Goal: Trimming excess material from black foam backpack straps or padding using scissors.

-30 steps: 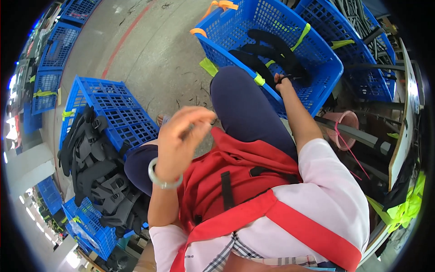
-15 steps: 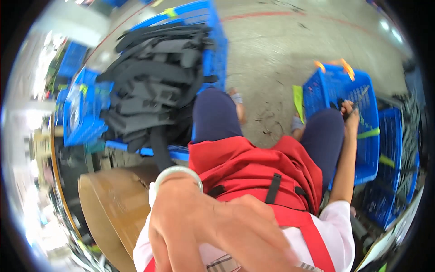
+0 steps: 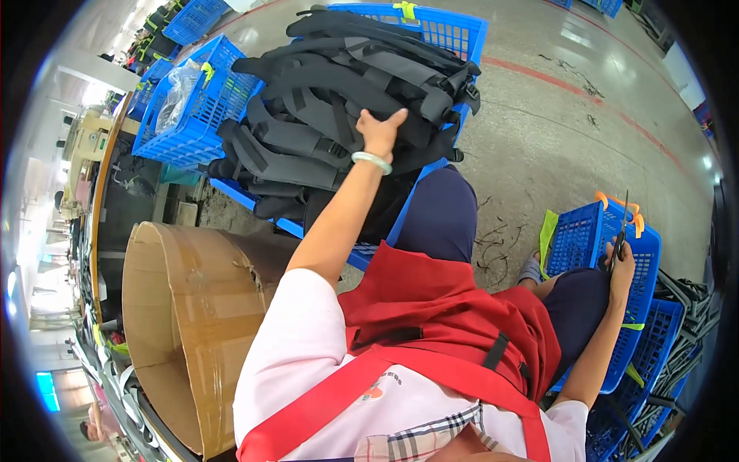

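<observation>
A heap of grey and black padded strap pieces (image 3: 339,92) fills a blue plastic basket (image 3: 443,31) in front of me. My left hand (image 3: 379,131), with a pale bangle on the wrist, reaches out onto the heap, and its fingers curl over one grey strap piece. My right hand (image 3: 620,269) is low at the right and holds a pair of small scissors (image 3: 619,231) pointing up, over the rim of an orange-handled blue basket (image 3: 577,239). I sit wearing a red apron and dark trousers.
A large open cardboard box (image 3: 192,308) stands at my left. More blue baskets (image 3: 188,123), one with a clear plastic bag, stand beyond it. Stacked blue baskets (image 3: 654,362) and black straps sit at the lower right. Thread scraps lie on the grey floor (image 3: 554,131).
My view swung from the right-hand basket to the strap heap. My left hand, raised near the camera before, now stretches out onto the heap. My right hand stays by the orange-handled basket.
</observation>
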Demonstrator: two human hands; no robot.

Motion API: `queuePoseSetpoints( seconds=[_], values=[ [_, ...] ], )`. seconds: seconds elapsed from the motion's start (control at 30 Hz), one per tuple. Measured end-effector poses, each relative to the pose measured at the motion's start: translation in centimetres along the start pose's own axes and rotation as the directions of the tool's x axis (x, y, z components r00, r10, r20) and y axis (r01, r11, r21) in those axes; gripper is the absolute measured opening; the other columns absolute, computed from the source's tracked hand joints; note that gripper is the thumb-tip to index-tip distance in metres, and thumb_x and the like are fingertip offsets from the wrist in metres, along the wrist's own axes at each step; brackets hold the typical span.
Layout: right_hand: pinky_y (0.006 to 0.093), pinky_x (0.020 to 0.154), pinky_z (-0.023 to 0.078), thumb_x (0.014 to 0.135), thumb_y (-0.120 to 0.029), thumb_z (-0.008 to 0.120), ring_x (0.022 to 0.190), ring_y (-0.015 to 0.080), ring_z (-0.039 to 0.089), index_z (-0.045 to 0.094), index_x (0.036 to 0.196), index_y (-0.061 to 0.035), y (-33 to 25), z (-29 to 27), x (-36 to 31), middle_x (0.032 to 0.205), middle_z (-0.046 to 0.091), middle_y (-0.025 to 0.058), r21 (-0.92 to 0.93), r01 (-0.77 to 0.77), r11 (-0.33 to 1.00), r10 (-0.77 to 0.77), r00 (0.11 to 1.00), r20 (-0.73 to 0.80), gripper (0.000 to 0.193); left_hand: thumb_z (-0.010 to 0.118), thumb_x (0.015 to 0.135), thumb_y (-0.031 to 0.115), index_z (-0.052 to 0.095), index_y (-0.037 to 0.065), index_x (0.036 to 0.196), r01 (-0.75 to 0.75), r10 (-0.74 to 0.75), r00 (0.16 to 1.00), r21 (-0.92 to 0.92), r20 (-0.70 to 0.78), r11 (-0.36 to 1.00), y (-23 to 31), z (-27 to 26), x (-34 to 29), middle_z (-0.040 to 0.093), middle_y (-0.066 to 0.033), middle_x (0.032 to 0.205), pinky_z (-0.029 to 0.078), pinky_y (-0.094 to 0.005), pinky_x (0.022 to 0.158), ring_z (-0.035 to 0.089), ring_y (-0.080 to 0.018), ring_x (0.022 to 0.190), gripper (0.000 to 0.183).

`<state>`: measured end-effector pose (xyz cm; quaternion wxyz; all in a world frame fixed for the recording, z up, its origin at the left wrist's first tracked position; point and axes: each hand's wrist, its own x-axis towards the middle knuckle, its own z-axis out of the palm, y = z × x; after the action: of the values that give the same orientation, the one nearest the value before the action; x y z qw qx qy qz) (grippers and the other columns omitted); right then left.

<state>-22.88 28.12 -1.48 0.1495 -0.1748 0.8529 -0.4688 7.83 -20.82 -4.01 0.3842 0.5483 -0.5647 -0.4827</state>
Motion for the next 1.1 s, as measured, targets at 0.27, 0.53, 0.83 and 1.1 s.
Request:
queuePoseSetpoints(
  seconds=[0.27, 0.53, 0.83, 1.1],
  values=[
    [0.0197, 0.051, 0.034, 0.089, -0.019, 0.066, 0.058, 0.0041, 0.046, 0.058, 0.099, -0.0030, -0.3, 0.3, 0.2, 0.068, 0.049, -0.0040, -0.048, 0.005, 0.999, -0.003, 0.999, 0.046, 0.021, 0.071, 0.072, -0.008, 0.007, 0.005, 0.149, 0.151, -0.046, 0.985, -0.718, 0.163, 0.680, 3.3, -0.8, -1.7, 0.032, -0.0205, 0.139, 0.043, -0.0381, 0.095, 0.048, -0.0293, 0.116, 0.101],
    [0.0245, 0.060, 0.046, 0.089, -0.016, 0.064, 0.067, 0.0100, 0.056, 0.057, 0.095, -0.0015, -7.8, 5.6, -4.7, 0.078, 0.059, 0.0032, 0.317, 0.054, 0.947, -0.086, 0.992, 0.088, 0.017, 0.069, 0.076, -0.008, 0.061, 0.004, 0.117, 0.485, 0.240, 0.656, -0.643, 0.716, 0.593, 8.4, -1.1, -15.0, 0.065, -0.0043, 0.108, 0.049, -0.0307, 0.090, 0.062, -0.0146, 0.098, 0.043],
    [0.0209, 0.059, 0.038, 0.083, -0.022, 0.074, 0.067, 0.0055, 0.049, 0.057, 0.084, -0.0073, -15.4, 9.8, -8.2, 0.073, 0.054, -0.0026, 0.597, -0.138, 0.790, -0.196, 0.866, 0.460, 0.022, 0.070, 0.079, -0.004, 0.064, 0.005, 0.112, 0.519, 0.247, 0.338, -0.399, 0.908, 0.756, 7.2, 5.5, -20.4, 0.065, -0.0047, 0.112, 0.048, -0.0325, 0.090, 0.062, -0.0166, 0.102, 0.034],
    [0.0210, 0.064, 0.038, 0.078, -0.018, 0.078, 0.072, 0.0048, 0.047, 0.053, 0.084, -0.0096, -12.3, 10.0, -8.4, 0.078, 0.052, -0.0043, 0.562, -0.116, 0.819, -0.185, 0.874, 0.450, 0.027, 0.071, 0.081, -0.002, 0.064, 0.002, 0.111, 0.430, 0.258, 0.245, -0.343, 0.935, 0.835, 5.5, 7.8, -20.9, 0.066, -0.0052, 0.108, 0.049, -0.0286, 0.086, 0.062, -0.0151, 0.099, 0.032]
  ],
)
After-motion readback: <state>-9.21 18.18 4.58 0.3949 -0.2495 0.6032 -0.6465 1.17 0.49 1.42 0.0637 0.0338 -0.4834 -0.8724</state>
